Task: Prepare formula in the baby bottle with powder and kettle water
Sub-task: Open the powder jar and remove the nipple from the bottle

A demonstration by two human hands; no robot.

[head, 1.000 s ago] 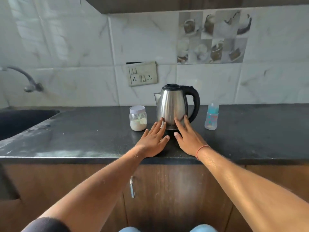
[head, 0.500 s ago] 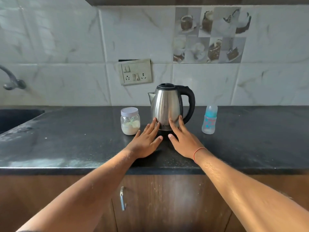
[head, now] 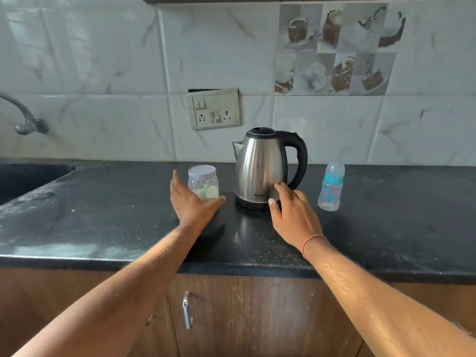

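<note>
From the head view, the left hand (head: 192, 202) is spread wide, fingers straight and thumb stretched out to the right, cupped in front of the jar (head: 203, 182) that stands just left of the kettle (head: 261, 168). Whether the palm or thumb actually touches the jar cannot be told; it grips nothing. The right hand (head: 293, 215) lies low in front of the kettle's right side, fingers loosely extended and released, its fingertips (head: 278, 188) against the lower steel wall near the black base. It holds nothing either.

The jar is clear with a pale lid screwed on, and holds off-white powder in its lower part, with a greenish scoop showing through the wall. The kettle is brushed steel with a black lid, closed, spout to the left and black handle to the right; what is inside cannot be seen. The bottle (head: 331, 188) stands upright to the kettle's right, apart from it and from the right hand, a clear bottle with a blue collar, a cap over the teat and printed marks on its body. It looks empty, though the print makes this hard to judge.

All three stand on the dark counter (head: 103, 215). Far left of the kettle the sink (head: 28, 176) is set into the counter, a tap (head: 24, 117) above it. A switch plate (head: 215, 109) sits on the tiled wall above and left of the kettle.
</note>
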